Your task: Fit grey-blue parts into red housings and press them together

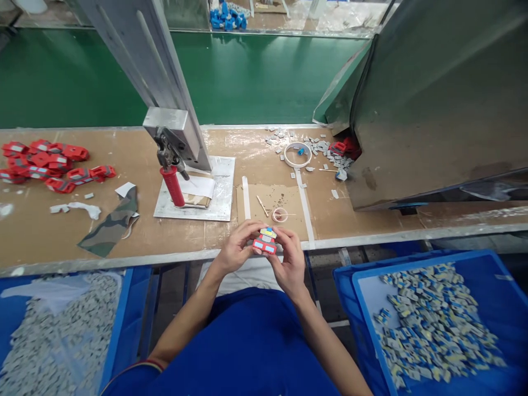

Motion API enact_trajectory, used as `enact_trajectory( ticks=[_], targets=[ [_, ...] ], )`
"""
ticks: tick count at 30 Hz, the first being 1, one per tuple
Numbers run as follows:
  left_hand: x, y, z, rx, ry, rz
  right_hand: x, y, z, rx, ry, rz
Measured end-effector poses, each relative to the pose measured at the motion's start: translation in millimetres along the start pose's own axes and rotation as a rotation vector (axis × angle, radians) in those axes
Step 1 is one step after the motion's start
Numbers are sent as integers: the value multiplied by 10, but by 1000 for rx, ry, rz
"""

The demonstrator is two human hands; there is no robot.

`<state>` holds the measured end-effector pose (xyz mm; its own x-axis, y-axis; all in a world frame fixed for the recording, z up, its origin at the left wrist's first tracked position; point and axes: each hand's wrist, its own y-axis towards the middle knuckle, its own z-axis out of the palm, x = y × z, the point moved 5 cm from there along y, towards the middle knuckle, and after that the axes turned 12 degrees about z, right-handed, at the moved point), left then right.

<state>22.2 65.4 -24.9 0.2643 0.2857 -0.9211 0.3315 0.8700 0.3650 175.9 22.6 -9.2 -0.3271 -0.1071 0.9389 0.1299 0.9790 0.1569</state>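
Note:
Both my hands meet just in front of the workbench edge, over my lap. My left hand [237, 247] and my right hand [290, 257] together grip a small red plastic part [264, 246] with grey inserts. On top of it sits a small yellow, blue and grey piece [268, 232], pinched by my fingertips. The red part's underside is hidden by my fingers.
A hand press with a red handle [172, 186] stands on a metal plate [218, 203]. Red parts [45, 165] are piled at the left. Tape ring [297, 154] and grey chips lie near a metal hood [437, 99]. Blue bins [437, 319] [61, 324] hold small pieces.

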Motion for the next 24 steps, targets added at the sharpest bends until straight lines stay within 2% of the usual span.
enact_trajectory(
  ticks=[4,7,13,18,24],
  targets=[
    [-51,-10,-15,24,169,81,29,-25,19,-24,-97,-33],
    [-71,-18,-45,1,188,87,83,-26,28,-45,-126,-79],
    [-35,-18,-76,-124,-46,14,277,36,86,-54,-76,-154],
    [-19,-152,55,-288,-282,-142,469,80,121,-61,9,-171],
    [-211,-206,168,-306,-331,-179,734,91,71,29,17,-251]
  ],
)
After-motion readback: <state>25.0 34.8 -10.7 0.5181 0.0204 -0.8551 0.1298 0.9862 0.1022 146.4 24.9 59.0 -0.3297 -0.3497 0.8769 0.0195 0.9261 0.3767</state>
